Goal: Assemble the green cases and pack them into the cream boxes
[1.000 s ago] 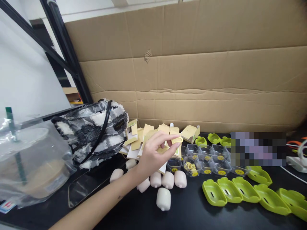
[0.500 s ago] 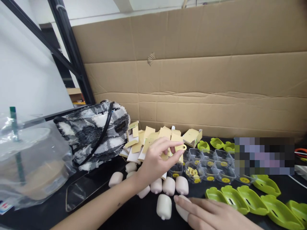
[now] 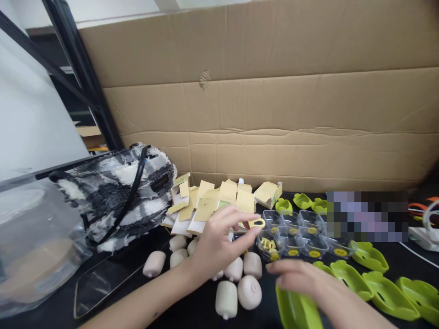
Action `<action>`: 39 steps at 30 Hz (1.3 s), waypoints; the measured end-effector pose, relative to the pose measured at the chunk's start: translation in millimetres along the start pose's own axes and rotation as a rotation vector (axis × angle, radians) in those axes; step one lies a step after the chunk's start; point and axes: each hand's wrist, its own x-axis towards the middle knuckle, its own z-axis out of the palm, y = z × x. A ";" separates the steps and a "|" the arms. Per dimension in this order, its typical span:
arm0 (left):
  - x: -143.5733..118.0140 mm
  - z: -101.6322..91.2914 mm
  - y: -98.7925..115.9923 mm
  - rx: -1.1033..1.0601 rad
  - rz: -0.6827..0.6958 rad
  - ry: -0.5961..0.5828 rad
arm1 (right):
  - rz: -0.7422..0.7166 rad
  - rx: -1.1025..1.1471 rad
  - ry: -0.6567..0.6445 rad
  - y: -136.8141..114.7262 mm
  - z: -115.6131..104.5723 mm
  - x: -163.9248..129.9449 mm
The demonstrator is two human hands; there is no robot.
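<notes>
Cardboard (image 3: 260, 105) backs a black table (image 3: 192, 310) of cream pods, clear cups and green shells. Above the cups, the left hand (image 3: 219, 237) pinches a small yellow ring tab (image 3: 256, 223) by its fingertips. The blurred right hand (image 3: 308, 283) grasps a glossy green shell (image 3: 295, 311) at the near edge.

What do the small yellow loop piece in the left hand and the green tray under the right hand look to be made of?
Small yellow loop piece: probably moulded plastic or rubber, matte and evenly coloured. Lime-green slotted tray: likely glossy plastic, with soft highlights and a rounded rim. Left hand pinches the loop; right hand is motion-blurred.
</notes>
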 end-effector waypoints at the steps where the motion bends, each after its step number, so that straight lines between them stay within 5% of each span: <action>1: -0.8 0.5 2.3 -0.020 0.007 -0.018 | 0.125 0.088 0.075 1.8 -3.6 0.3; 6: -10.7 10.2 14.8 -0.130 0.052 -0.096 | 0.492 0.309 0.299 7.4 -4.9 2.2; 12: -18.3 15.8 16.0 -0.077 0.155 -0.262 | 0.671 0.631 0.302 -5.3 15.1 -1.8; 18: -21.1 15.7 15.8 0.125 0.198 -0.310 | 0.598 0.634 0.288 -6.9 18.3 -4.8; 25: -20.5 17.1 17.2 0.138 0.171 -0.281 | 0.519 0.474 0.324 -6.6 18.7 -7.3; 31: -22.4 17.5 19.2 0.137 0.159 -0.306 | 0.445 0.396 0.209 -5.1 18.3 -7.8; 39: -26.4 19.4 20.2 0.154 0.225 -0.285 | 0.439 0.470 0.227 -9.6 21.3 -12.7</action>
